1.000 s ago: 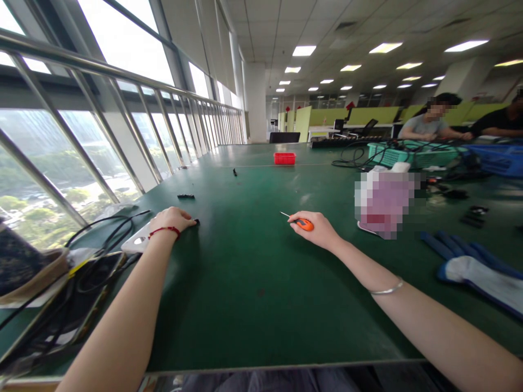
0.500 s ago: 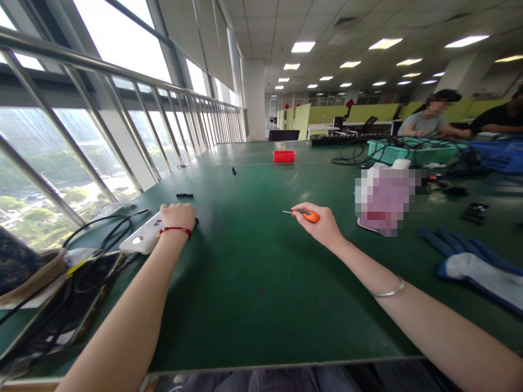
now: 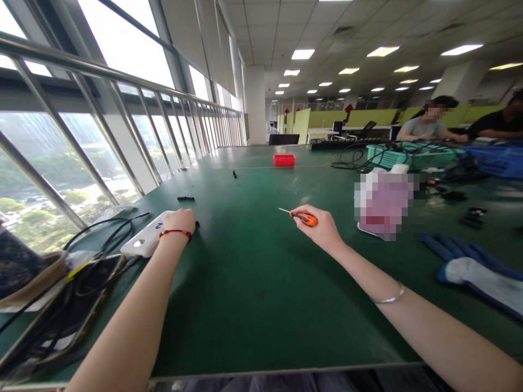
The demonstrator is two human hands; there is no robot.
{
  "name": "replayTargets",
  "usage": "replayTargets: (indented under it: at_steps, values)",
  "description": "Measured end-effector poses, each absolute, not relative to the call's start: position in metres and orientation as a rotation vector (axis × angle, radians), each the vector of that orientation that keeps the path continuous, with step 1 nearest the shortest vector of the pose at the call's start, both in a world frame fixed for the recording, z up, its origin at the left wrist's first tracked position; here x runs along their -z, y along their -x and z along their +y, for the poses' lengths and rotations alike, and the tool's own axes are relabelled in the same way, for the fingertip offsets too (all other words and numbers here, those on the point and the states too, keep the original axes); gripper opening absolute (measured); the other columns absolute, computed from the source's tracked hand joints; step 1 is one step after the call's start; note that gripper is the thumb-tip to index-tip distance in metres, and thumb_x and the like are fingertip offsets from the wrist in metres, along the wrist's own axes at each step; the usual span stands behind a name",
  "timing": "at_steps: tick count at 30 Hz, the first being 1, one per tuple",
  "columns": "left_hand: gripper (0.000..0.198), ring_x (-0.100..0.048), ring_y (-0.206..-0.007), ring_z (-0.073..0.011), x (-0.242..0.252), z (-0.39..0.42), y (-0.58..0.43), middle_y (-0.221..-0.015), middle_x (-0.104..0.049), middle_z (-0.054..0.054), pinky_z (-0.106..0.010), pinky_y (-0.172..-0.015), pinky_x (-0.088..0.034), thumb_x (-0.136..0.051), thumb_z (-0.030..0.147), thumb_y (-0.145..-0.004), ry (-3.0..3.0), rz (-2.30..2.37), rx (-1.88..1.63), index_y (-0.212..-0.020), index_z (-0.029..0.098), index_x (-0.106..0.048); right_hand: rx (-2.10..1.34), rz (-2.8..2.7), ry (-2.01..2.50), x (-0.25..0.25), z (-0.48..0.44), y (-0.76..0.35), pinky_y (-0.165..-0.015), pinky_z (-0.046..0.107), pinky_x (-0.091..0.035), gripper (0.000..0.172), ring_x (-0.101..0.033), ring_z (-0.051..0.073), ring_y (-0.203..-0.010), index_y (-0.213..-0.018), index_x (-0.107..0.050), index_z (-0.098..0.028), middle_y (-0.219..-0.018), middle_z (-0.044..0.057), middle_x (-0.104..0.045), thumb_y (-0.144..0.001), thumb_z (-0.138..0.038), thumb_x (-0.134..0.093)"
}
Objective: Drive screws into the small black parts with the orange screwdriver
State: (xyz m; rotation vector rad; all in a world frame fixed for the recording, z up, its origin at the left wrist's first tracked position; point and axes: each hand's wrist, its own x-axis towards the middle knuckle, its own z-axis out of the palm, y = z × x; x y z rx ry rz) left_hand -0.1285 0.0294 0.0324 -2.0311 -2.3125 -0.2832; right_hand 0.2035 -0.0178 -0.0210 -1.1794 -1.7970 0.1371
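In my right hand (image 3: 321, 226) is a small screwdriver (image 3: 305, 218) with an orange and black handle. Its thin metal shaft points left, above the green table (image 3: 245, 305). My left hand (image 3: 180, 221) is closed, knuckles up, beside a white device (image 3: 144, 239) with a dark mark on it. A bit of something black (image 3: 198, 224) peeks out at that hand's right side; its fingers and what they grip are hidden. Just beyond lies a short black strip (image 3: 186, 198).
A red tray (image 3: 284, 160) stands far back. To the right are a pixelated pink-white packet (image 3: 386, 204), blue-white gloves (image 3: 478, 272), a green basket (image 3: 417, 158) and a blue basket (image 3: 496, 162). Cables (image 3: 108, 239) lie left, over a dark tray (image 3: 61, 321). Two people sit back right.
The screwdriver has turned slightly in my right fingers: more of its handle shows and the tip sits a little further left and higher. My left hand has hardly moved.
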Motion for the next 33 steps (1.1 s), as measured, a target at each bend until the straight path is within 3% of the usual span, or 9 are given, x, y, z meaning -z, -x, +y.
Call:
replayTargets:
  at_steps: [4,7,14,20,25,28,31,33]
  values:
    - [0.021,-0.062,-0.095,-0.0288,-0.034,0.029,0.144,-0.099,-0.070,-0.012,-0.033,-0.076,-0.047,-0.058,0.019,-0.073,1.966,-2.415,0.167,-0.089,0.017,-0.072,-0.155,-1.743,1.136,0.021,-0.016,-0.204,-0.074,0.029,-0.049,0.015,-0.065,0.018,-0.083,-0.088,-0.064,-0.022,-0.093,0.002,-0.070,-0.075,-0.024,-0.056]
    - [0.020,-0.063,-0.093,-0.0245,-0.029,0.034,0.156,-0.097,-0.071,-0.006,-0.029,-0.077,-0.047,-0.061,0.022,-0.072,2.043,-2.393,0.233,-0.089,0.020,-0.071,-0.155,-1.758,1.153,0.022,-0.015,-0.204,-0.073,0.030,-0.049,0.015,-0.064,0.018,-0.082,-0.088,-0.064,-0.023,-0.092,0.002,-0.069,-0.075,-0.025,-0.055]
    - [0.024,-0.064,-0.083,-0.0199,-0.019,0.043,0.147,-0.086,-0.072,-0.005,-0.027,-0.077,-0.048,-0.061,0.026,-0.070,2.269,-2.225,0.603,-0.089,0.015,-0.070,-0.168,-1.766,1.163,0.022,-0.016,-0.204,-0.071,0.028,-0.049,0.015,-0.064,0.018,-0.078,-0.087,-0.065,-0.023,-0.089,0.002,-0.070,-0.076,-0.026,-0.056]
    - [0.020,-0.064,-0.080,-0.0152,0.009,0.032,0.058,-0.088,-0.070,-0.004,-0.024,-0.077,-0.050,-0.058,0.024,-0.074,2.779,-1.671,0.982,-0.088,0.016,-0.069,-0.219,-1.670,1.126,0.014,-0.024,-0.198,-0.066,0.026,-0.046,0.017,-0.063,0.017,-0.071,-0.078,-0.064,-0.020,-0.079,0.002,-0.069,-0.078,-0.034,-0.055]
    - [0.019,-0.062,-0.085,-0.0163,0.026,0.006,-0.002,-0.093,-0.068,0.000,-0.026,-0.079,-0.048,-0.058,0.028,-0.079,2.924,-1.380,0.776,-0.090,0.024,-0.073,-0.187,-1.590,1.109,0.010,-0.027,-0.196,-0.064,0.025,-0.044,0.021,-0.060,0.015,-0.066,-0.071,-0.061,-0.019,-0.070,0.002,-0.065,-0.079,-0.036,-0.054]
    - [0.022,-0.062,-0.087,-0.0164,0.018,0.002,-0.003,-0.096,-0.068,0.000,-0.026,-0.081,-0.047,-0.058,0.032,-0.079,2.925,-1.388,0.733,-0.095,0.025,-0.072,-0.195,-1.686,1.140,0.013,-0.025,-0.197,-0.067,0.025,-0.044,0.018,-0.061,0.015,-0.071,-0.076,-0.063,-0.020,-0.076,0.001,-0.066,-0.081,-0.034,-0.054]
    - [0.031,-0.062,-0.086,-0.0173,0.000,0.013,0.025,-0.101,-0.068,-0.003,-0.026,-0.080,-0.047,-0.053,0.036,-0.083,2.792,-1.576,0.682,-0.106,0.022,-0.069,-0.205,-1.918,1.226,0.021,-0.021,-0.197,-0.070,0.027,-0.045,0.016,-0.061,0.016,-0.078,-0.092,-0.066,-0.024,-0.090,0.001,-0.065,-0.081,-0.029,-0.056]
    - [0.031,-0.062,-0.091,-0.0215,-0.015,0.021,0.059,-0.106,-0.067,-0.007,-0.029,-0.081,-0.046,-0.051,0.029,-0.084,2.450,-1.897,0.560,-0.107,0.019,-0.068,-0.209,-2.074,1.296,0.027,-0.018,-0.197,-0.069,0.028,-0.046,0.022,-0.060,0.015,-0.079,-0.100,-0.066,-0.026,-0.094,0.002,-0.062,-0.080,-0.024,-0.056]
